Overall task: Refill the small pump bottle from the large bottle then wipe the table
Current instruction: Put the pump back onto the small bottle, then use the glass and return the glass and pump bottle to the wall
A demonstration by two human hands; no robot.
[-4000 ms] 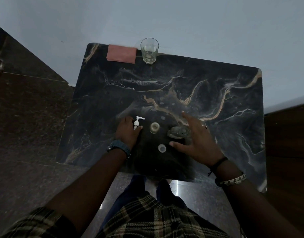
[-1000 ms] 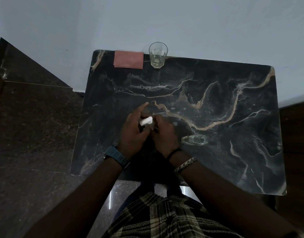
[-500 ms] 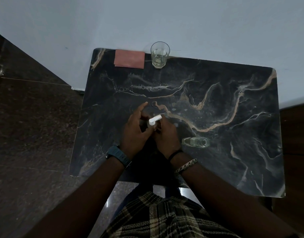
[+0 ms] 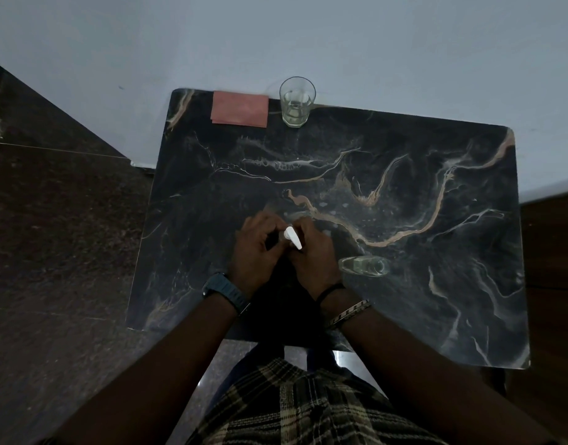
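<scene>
So that the white pump head [image 4: 292,237] could be seated, it was gripped between both closed hands, left hand [image 4: 255,248] and right hand [image 4: 313,252]; the large bottle [image 4: 363,265] was laid just right of them.

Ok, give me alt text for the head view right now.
Both hands, left hand and right hand, close around a white pump head over a dark marble table. A clear bottle sits beside the right hand; a glass and pink cloth sit at the far edge.
</scene>
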